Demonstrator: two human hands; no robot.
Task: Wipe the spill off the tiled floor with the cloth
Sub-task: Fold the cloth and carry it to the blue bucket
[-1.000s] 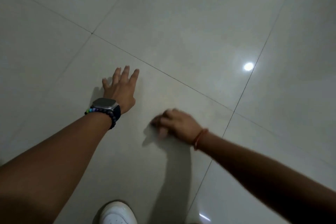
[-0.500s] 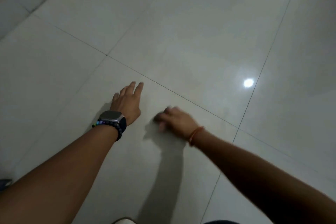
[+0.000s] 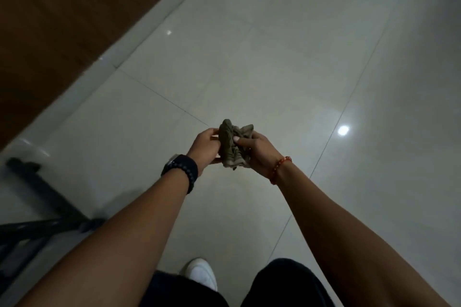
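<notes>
Pale glossy tiled floor [image 3: 287, 52] spreads below the cloth [image 3: 234, 146]. The crumpled olive cloth, long axis running away from the person, is held above it, left hand [image 3: 205, 148] and right hand [image 3: 257, 151] both clamped on it.

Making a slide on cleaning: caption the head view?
Both hands, left and right, bunch a crumpled olive-green cloth above the glossy pale tiled floor.

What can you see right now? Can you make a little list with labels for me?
place: shiny tiled floor
cloth: crumpled olive cloth, held up off the floor
left hand: left hand grips the cloth's left side
right hand: right hand pinches its right side
left wrist: dark watch
right wrist: red bead bracelet
foot: white shoe
spill: none visible
</notes>
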